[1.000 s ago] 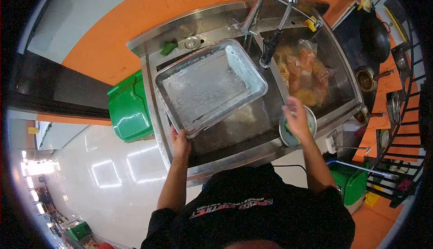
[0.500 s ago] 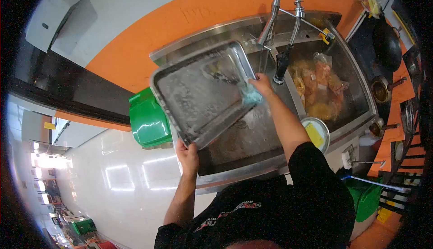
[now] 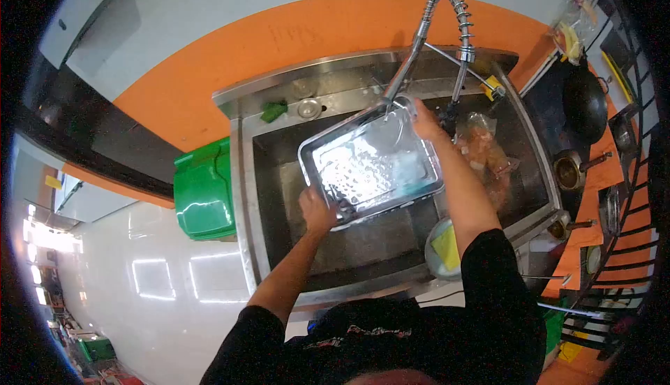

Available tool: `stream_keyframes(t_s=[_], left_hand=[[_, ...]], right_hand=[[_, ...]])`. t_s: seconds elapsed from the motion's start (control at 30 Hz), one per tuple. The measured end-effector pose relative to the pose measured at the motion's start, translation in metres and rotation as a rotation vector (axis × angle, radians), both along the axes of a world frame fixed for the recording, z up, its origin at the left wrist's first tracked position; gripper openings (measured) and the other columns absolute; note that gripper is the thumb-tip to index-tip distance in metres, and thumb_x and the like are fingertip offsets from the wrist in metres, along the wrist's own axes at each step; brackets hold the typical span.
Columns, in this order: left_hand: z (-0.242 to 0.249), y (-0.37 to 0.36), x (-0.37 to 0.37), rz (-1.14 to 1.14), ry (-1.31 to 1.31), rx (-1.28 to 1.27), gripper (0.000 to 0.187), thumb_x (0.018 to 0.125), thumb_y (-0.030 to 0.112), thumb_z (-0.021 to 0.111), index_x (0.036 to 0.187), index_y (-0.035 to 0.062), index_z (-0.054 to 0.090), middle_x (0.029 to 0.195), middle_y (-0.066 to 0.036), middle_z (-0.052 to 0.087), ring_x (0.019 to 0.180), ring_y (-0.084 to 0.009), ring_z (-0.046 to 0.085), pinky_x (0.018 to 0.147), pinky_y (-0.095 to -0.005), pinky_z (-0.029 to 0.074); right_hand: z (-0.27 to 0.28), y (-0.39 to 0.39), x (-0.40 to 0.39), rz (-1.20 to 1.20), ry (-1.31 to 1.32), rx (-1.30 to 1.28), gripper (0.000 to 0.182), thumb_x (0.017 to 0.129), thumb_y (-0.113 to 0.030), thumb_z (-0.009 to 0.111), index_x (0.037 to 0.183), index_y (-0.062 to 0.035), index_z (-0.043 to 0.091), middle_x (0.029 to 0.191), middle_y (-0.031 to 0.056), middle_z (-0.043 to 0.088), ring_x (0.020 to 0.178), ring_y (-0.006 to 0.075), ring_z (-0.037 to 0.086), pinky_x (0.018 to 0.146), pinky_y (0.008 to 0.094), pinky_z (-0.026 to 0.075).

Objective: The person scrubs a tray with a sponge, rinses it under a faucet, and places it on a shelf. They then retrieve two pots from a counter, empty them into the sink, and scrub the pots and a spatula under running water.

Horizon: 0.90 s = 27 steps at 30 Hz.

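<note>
A wet rectangular metal tray (image 3: 363, 168) is tilted over the left sink basin, bright with reflections. My left hand (image 3: 317, 210) is closed on its lower left corner. At the upper right edge, my right hand (image 3: 424, 121) grips the rim, its fingers partly hidden. The spring-neck faucet (image 3: 399, 81) points down at the tray's top edge. A blurred teal patch shows inside the tray on the right; I cannot make out what it is. Below the right forearm, a bowl (image 3: 430, 263) with a yellow sponge (image 3: 446, 248) sits at the sink's front.
Bagged food, perhaps meat, (image 3: 485, 151) lies in the right basin. A green pad (image 3: 273, 111) and a round metal strainer (image 3: 309, 108) rest on the back ledge. Left of the sink stands a green bin (image 3: 202, 193). Woks and pans (image 3: 585, 102) are at the right.
Both hands have brought the tray down and right, beneath the faucet, and its face now reflects brightly. The view has shifted, showing the back ledge with the pad and strainer.
</note>
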<state>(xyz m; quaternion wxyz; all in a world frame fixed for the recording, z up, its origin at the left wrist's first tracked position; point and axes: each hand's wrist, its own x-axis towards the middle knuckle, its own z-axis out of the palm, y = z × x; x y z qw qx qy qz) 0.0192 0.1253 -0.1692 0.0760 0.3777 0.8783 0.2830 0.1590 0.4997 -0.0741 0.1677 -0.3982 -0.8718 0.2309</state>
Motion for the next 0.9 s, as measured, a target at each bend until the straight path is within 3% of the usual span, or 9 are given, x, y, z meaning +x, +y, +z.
stream_keyframes(t_s=[0.1, 0.17, 0.3, 0.37, 0.47, 0.67, 0.77, 0.87, 0.9], left_hand=[[0.041, 0.088, 0.021, -0.556, 0.121, 0.070, 0.055, 0.087, 0.029, 0.063, 0.134, 0.0047, 0.046, 0.140, -0.026, 0.036, 0.126, -0.0421, 0.037, 0.102, -0.0523, 0.032], [0.055, 0.138, 0.043, -0.780, 0.132, 0.049, 0.062, 0.095, 0.047, 0.044, 0.146, 0.0139, 0.030, 0.156, -0.019, 0.012, 0.142, -0.0430, 0.013, 0.109, -0.0609, 0.021], [0.059, 0.221, 0.050, -0.728, 0.346, 0.082, 0.058, 0.097, 0.041, 0.041, 0.148, 0.0158, 0.030, 0.158, -0.017, 0.008, 0.144, -0.0393, 0.010, 0.111, -0.0633, 0.014], [0.062, 0.234, 0.030, -0.815, 0.218, 0.187, 0.054, 0.097, 0.034, 0.042, 0.144, 0.0087, 0.035, 0.157, -0.015, 0.013, 0.144, -0.0341, 0.016, 0.114, -0.0534, 0.016], [0.057, 0.230, 0.021, -0.815, 0.161, 0.291, 0.053, 0.096, 0.031, 0.046, 0.142, 0.0079, 0.038, 0.155, -0.015, 0.021, 0.143, -0.0324, 0.022, 0.114, -0.0513, 0.019], [-0.009, 0.122, -0.021, -0.059, 0.189, 0.051, 0.054, 0.092, 0.028, 0.055, 0.140, 0.0094, 0.040, 0.149, -0.023, 0.028, 0.140, -0.0436, 0.021, 0.113, -0.0571, 0.016], [0.065, 0.066, -0.006, -0.066, 0.408, -0.178, 0.060, 0.087, 0.022, 0.061, 0.141, 0.0055, 0.038, 0.152, -0.025, 0.017, 0.141, -0.0445, 0.017, 0.114, -0.0528, 0.020], [0.057, 0.017, -0.030, 0.381, 0.097, 0.140, 0.054, 0.089, 0.012, 0.060, 0.138, 0.0029, 0.038, 0.142, -0.022, 0.038, 0.130, -0.0405, 0.039, 0.105, -0.0482, 0.037], [0.019, -0.009, -0.051, 0.347, -0.501, 0.242, 0.049, 0.089, 0.009, 0.058, 0.135, 0.0028, 0.040, 0.133, -0.018, 0.046, 0.120, -0.0354, 0.048, 0.098, -0.0458, 0.043]], right_hand=[[0.054, -0.033, -0.012, -0.020, -0.162, -0.120, 0.056, 0.087, -0.011, 0.053, 0.140, -0.0125, 0.036, 0.109, 0.0301, 0.061, 0.104, 0.0447, 0.060, 0.088, 0.0488, 0.048], [0.071, -0.041, -0.015, 0.036, -0.224, -0.095, 0.057, 0.086, -0.010, 0.053, 0.140, -0.0113, 0.036, 0.112, 0.0307, 0.060, 0.106, 0.0447, 0.059, 0.091, 0.0477, 0.047], [0.074, -0.036, -0.007, 0.058, -0.224, -0.184, 0.060, 0.085, -0.010, 0.055, 0.141, -0.0064, 0.034, 0.117, 0.0302, 0.058, 0.110, 0.0433, 0.057, 0.094, 0.0466, 0.045], [0.075, -0.026, 0.006, 0.136, -0.265, -0.155, 0.064, 0.085, -0.009, 0.056, 0.143, -0.0007, 0.030, 0.123, 0.0290, 0.055, 0.115, 0.0425, 0.055, 0.097, 0.0455, 0.044], [0.007, 0.012, 0.021, 0.139, -0.054, 0.029, 0.057, 0.085, -0.011, 0.056, 0.138, -0.0026, 0.036, 0.125, 0.0272, 0.055, 0.117, 0.0408, 0.054, 0.097, 0.0444, 0.043], [0.019, 0.031, 0.014, -0.045, 0.034, -0.094, 0.047, 0.084, -0.010, 0.054, 0.130, -0.0071, 0.045, 0.122, 0.0250, 0.057, 0.116, 0.0400, 0.054, 0.097, 0.0440, 0.042], [-0.002, 0.047, 0.000, -0.052, -0.005, -0.160, 0.048, 0.081, -0.007, 0.054, 0.128, -0.0057, 0.047, 0.119, 0.0229, 0.059, 0.113, 0.0373, 0.057, 0.096, 0.0413, 0.043], [-0.032, 0.060, -0.019, 0.132, 0.129, -0.297, 0.045, 0.081, -0.008, 0.057, 0.126, -0.0027, 0.050, 0.117, 0.0179, 0.061, 0.111, 0.0283, 0.056, 0.097, 0.0350, 0.041], [-0.045, 0.056, -0.030, 0.145, 0.127, -0.309, 0.045, 0.081, -0.008, 0.057, 0.126, -0.0027, 0.050, 0.117, 0.0179, 0.061, 0.111, 0.0283, 0.056, 0.097, 0.0350, 0.041]])
